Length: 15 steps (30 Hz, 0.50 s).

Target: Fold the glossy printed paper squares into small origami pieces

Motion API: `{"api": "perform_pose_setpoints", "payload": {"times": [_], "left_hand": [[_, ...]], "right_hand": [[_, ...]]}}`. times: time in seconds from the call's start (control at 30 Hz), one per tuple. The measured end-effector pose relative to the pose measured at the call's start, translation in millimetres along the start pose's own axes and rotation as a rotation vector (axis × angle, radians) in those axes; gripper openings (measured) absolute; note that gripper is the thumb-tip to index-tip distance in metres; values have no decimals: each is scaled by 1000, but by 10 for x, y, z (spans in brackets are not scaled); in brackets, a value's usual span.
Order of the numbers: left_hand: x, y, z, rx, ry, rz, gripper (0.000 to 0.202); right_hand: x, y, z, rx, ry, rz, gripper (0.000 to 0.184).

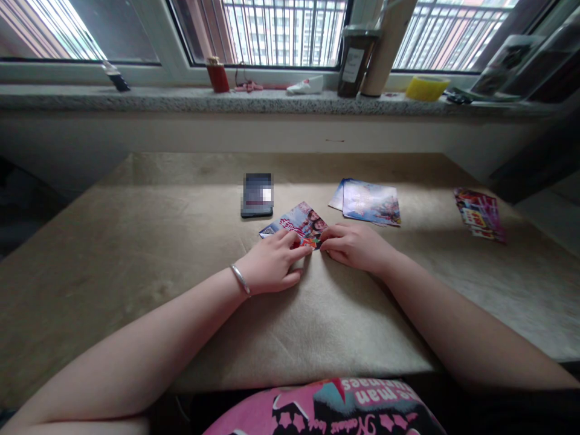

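A colourful, flat printed card pack lies at an angle on the table between my hands, with a QR-like patch at its left corner. My left hand rests on its lower left part, fingers stretched out and spread over the surface. At the pack's right corner, my right hand has its fingers pressed together on the edge. Those fingers partly hide the corner. Just beyond my right hand lie overlapping pale blue printed sheets.
A dark phone-like object, partly blurred, lies behind my left hand. Fanned red and purple printed pieces sit far right on the table. Along the windowsill stand a red container, a dark jar and yellow tape.
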State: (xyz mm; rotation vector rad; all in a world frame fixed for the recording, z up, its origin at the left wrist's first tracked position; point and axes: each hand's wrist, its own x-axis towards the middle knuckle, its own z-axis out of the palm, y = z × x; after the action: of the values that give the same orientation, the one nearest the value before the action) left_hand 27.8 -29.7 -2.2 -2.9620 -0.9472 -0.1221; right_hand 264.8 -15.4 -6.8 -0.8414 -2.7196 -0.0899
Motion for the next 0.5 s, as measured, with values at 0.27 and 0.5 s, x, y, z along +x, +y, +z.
{"api": "perform_pose_setpoints", "payload": {"times": [0.27,0.5], "left_hand": [[3,-10,16,12,12,9,43],[8,-7,13,6,19,11,43]], "right_hand": [[-64,78,-64,-3,-30,47,23],[-100,126,-81,-7,-84,109,23]]}}
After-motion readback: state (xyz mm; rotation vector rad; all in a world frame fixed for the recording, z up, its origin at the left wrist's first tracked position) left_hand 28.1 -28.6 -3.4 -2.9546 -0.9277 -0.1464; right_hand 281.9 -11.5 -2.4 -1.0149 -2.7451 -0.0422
